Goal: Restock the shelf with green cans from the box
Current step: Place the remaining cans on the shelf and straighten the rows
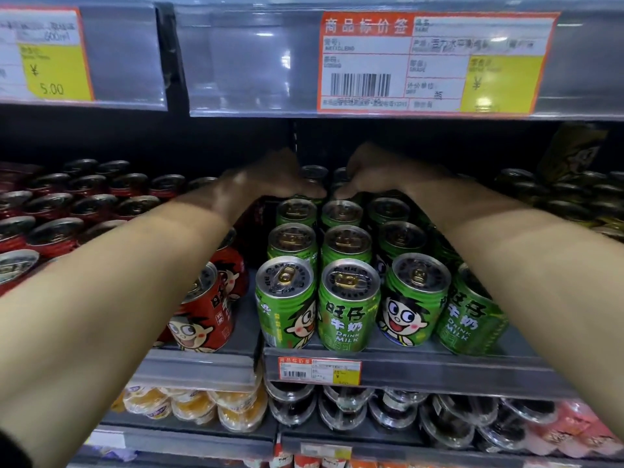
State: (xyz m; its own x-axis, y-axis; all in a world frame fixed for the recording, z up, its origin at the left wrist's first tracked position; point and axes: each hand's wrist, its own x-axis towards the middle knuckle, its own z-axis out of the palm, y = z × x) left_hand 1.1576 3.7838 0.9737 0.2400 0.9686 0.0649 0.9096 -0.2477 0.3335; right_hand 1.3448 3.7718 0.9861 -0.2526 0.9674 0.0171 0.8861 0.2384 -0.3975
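many green cans (349, 304) on grey shelf (439, 366)

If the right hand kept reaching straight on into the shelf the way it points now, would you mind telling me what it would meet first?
Probably the green cans at the back, just beyond the right hand; their tops show past its fingertips, which seem to rest on one already. Behind them only dark shelf shows, and depth there is unclear.

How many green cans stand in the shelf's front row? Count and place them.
4, along the shelf edge: leftmost can, second can, third can, fourth can partly behind the right forearm, which may hide more.
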